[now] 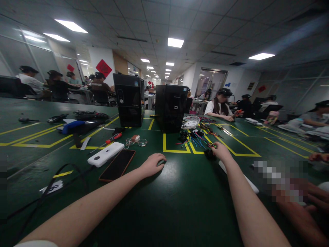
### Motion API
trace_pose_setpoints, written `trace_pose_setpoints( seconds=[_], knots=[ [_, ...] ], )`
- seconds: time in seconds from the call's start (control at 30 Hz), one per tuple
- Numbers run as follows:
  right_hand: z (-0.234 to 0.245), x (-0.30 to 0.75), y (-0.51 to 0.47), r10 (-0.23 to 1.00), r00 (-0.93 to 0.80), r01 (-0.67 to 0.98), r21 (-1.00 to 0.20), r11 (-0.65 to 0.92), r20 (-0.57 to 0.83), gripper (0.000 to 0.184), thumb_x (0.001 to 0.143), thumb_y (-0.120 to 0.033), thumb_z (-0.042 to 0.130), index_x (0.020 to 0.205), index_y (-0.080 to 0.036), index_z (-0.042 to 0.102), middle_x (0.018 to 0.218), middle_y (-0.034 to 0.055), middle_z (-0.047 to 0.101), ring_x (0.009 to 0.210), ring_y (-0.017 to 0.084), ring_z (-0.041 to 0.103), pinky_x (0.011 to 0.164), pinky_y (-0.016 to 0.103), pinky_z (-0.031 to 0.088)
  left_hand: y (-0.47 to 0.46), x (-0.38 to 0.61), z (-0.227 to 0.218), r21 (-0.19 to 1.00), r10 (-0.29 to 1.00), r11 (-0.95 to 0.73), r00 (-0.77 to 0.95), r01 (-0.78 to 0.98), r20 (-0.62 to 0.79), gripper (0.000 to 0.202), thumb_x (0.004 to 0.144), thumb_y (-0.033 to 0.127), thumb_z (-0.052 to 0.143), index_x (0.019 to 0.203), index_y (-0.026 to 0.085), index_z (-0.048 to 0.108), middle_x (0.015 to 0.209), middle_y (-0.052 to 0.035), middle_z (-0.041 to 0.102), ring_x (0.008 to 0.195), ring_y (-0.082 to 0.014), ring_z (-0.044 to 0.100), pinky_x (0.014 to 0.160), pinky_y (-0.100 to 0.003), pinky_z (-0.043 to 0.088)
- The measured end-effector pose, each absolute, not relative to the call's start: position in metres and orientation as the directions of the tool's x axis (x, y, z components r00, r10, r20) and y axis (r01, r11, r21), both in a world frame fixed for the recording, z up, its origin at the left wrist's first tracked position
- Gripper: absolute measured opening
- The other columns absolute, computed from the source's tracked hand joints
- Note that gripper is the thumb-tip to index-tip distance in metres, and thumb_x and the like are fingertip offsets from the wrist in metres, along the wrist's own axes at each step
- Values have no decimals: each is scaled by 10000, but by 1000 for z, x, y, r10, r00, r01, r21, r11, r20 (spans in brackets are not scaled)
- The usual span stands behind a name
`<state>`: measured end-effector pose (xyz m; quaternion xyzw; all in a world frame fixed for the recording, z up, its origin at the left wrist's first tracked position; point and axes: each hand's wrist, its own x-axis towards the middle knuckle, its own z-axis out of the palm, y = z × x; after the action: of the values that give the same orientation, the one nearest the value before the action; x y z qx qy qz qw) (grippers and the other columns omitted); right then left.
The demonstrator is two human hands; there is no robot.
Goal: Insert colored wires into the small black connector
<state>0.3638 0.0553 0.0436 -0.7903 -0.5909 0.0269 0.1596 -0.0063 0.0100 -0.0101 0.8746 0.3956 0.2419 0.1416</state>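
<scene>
My left hand (153, 165) rests on the green table (169, 199), fingers loosely curved and apart from the thumb, with nothing visible between them. Farther right, my right hand (221, 151) reaches to the edge of a bundle of coloured wires (194, 139). Its fingertips are pinched at the wire ends, seemingly on a thin wire; the exact spot is small and partly hidden. Just below those fingertips lies a small black part (210, 155). Beside my left forearm are a dark phone (117, 166) and a white power bank (106, 154).
Two black computer cases (130, 103) stand at the far side, near a white basket (191, 121). Glasses (141, 142), a red screwdriver (113, 138) and blue-handled tools (74, 127) lie left. A white device (246, 180) is under my right forearm; another person's arm (300, 212) is at right.
</scene>
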Motion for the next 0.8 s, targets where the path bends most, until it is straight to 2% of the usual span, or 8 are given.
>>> trace_pose_setpoints(
  seconds=[0.17, 0.33, 0.8],
  knots=[
    [42, 365, 55, 953, 266, 944, -236, -228, 143, 355, 833, -265, 445, 1147, -144, 559, 834, 74, 671, 818, 190, 602, 643, 238, 387, 9, -7, -8, 441, 761, -645, 574, 624, 302, 251, 822, 269, 509, 1056, 222, 591, 1143, -48, 572, 1097, -211, 496, 982, -375, 367],
    [39, 364, 55, 961, 232, 965, -164, -207, 152, 314, 833, -281, 443, 1062, -170, 627, 1016, 92, 646, 932, 213, 581, 703, 243, 397, 10, -6, -10, 428, 752, -657, 577, 620, 318, 254, 818, 264, 507, 1054, 219, 589, 1141, -48, 572, 1098, -212, 495, 983, -373, 365],
    [37, 356, 52, 965, 188, 982, -56, -181, 184, 300, 819, -229, 439, 1032, -172, 642, 1039, 110, 617, 947, 211, 569, 751, 249, 407, 10, -6, -10, 431, 756, -653, 575, 623, 314, 243, 813, 255, 520, 1042, 215, 590, 1138, -52, 574, 1087, -213, 501, 981, -369, 368]
  ],
)
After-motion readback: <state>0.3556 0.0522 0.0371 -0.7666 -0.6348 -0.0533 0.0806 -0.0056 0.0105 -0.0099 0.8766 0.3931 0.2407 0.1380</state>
